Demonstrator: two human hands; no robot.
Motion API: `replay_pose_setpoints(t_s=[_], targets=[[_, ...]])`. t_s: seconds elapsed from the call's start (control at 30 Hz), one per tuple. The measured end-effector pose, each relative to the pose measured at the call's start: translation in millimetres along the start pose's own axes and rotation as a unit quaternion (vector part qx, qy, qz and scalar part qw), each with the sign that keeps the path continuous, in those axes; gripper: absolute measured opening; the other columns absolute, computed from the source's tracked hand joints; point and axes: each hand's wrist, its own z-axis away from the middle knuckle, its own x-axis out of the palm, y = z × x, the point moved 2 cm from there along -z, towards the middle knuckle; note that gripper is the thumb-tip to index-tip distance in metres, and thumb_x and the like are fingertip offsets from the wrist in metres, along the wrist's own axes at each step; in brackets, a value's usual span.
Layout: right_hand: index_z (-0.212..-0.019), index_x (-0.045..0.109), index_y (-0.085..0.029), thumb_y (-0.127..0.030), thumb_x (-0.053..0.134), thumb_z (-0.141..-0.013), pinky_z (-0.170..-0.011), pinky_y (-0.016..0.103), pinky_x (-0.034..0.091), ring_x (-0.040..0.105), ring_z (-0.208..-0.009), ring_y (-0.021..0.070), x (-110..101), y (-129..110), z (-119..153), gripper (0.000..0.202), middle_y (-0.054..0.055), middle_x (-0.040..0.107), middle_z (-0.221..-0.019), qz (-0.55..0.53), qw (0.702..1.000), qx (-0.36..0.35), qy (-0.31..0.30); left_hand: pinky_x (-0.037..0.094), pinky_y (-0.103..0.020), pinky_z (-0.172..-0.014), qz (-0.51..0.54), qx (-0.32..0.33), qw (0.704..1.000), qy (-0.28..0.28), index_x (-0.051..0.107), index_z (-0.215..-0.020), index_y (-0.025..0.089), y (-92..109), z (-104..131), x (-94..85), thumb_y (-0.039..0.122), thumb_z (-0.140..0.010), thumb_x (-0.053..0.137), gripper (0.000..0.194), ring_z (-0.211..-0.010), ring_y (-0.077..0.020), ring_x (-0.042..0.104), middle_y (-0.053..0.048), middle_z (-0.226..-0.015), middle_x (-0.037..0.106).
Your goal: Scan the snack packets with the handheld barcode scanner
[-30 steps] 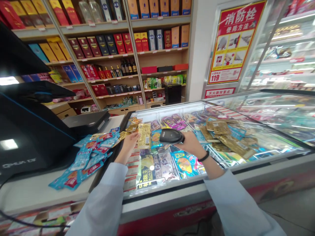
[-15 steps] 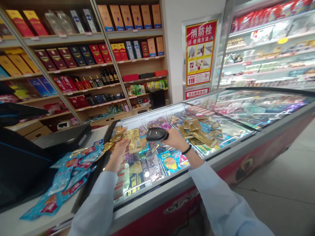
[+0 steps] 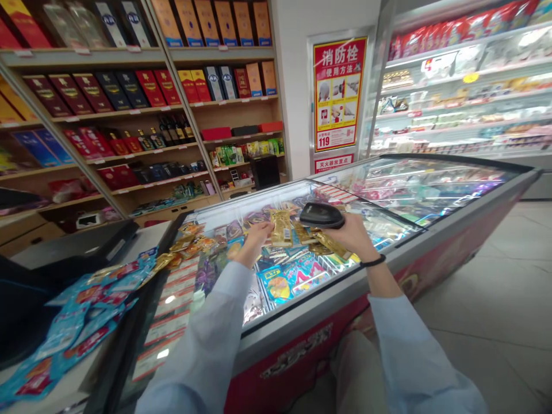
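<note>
A black handheld barcode scanner (image 3: pixel 321 215) is gripped in my right hand (image 3: pixel 351 234), its head pointing left. My left hand (image 3: pixel 257 237) pinches the edge of a gold snack packet (image 3: pixel 281 227), held upright over the freezer glass with a white label low on its front. The scanner head is just right of this packet. Behind and below the scanner lie more gold packets (image 3: pixel 330 244) in a pile on the glass. Another group of gold and orange packets (image 3: pixel 190 240) rests on the glass at the left.
The glass-topped chest freezer (image 3: pixel 297 309) runs from front left to back right. Blue snack packets (image 3: pixel 71 322) lie heaped on the counter at left, beside a black machine (image 3: pixel 81 247). Shelves of boxes (image 3: pixel 172 109) stand behind; a lit display fridge (image 3: pixel 457 98) is at right.
Both hands have moved right along the freezer, the left carrying the gold packet and the right the scanner, toward the gold pile. The view has shifted, and more of the freezer's left end shows.
</note>
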Motion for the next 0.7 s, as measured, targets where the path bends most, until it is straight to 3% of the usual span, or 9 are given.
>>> replay_pose_setpoints(t_s=[0.23,0.37,0.47,0.57,0.7], targets=[[-0.066,0.071,-0.014,-0.045,0.071,-0.06,-0.054,0.033,0.048,0.068,-0.067,0.0319,-35.2,64.0,0.0,0.032,0.008,0.067,-0.056,-0.013,0.993,0.097,0.071,0.051,-0.033,-0.067,-0.013,0.018,0.999,-0.028,0.071,-0.089,0.016,-0.1,-19.8,70.5,0.035,-0.074,0.066,0.025,-0.072,-0.0214,0.067,-0.007,-0.075,0.071],[-0.063,0.07,-0.015,-0.047,0.07,-0.06,-0.053,0.034,0.048,0.067,-0.065,0.0315,-37.4,77.7,4.0,0.032,0.009,0.067,-0.056,-0.018,0.991,0.113,0.07,0.05,-0.036,-0.078,-0.097,0.113,0.989,-0.021,0.071,-0.095,0.014,-4.8,-33.5,99.9,0.031,-0.079,0.059,0.026,-0.083,-0.0239,0.067,-0.009,-0.089,0.072],[-0.063,0.071,-0.014,-0.045,0.069,-0.06,-0.052,0.033,0.048,0.068,-0.067,0.0322,-33.1,83.7,8.2,0.031,0.01,0.068,-0.057,-0.018,0.991,0.121,0.055,0.044,-0.039,-0.093,-0.222,0.207,0.952,-0.025,0.07,-0.102,0.014,-10.9,-38.1,115.3,0.027,-0.08,0.058,0.028,-0.102,-0.0279,0.062,-0.012,-0.107,0.069],[-0.065,0.071,-0.015,-0.045,0.069,-0.06,-0.054,0.033,0.048,0.068,-0.072,0.0334,-28.7,85.9,11.7,0.031,0.009,0.069,-0.061,-0.01,0.992,0.109,0.058,0.03,-0.043,-0.108,-0.333,0.269,0.904,-0.005,0.07,-0.102,0.013,-17.9,-38.1,124.4,0.028,-0.081,0.059,0.028,-0.125,-0.031,0.046,-0.017,-0.13,0.057],[-0.065,0.071,-0.015,-0.044,0.069,-0.059,-0.055,0.032,0.047,0.068,-0.074,0.0328,-22.5,84.2,15.3,0.03,0.009,0.07,-0.062,0.006,0.992,0.111,0.05,0.021,-0.044,-0.113,-0.421,0.272,0.865,0.022,0.066,-0.113,0.013,-22.6,-37.1,128.3,0.034,-0.086,0.051,0.037,-0.133,-0.0283,0.038,-0.016,-0.138,0.05]])
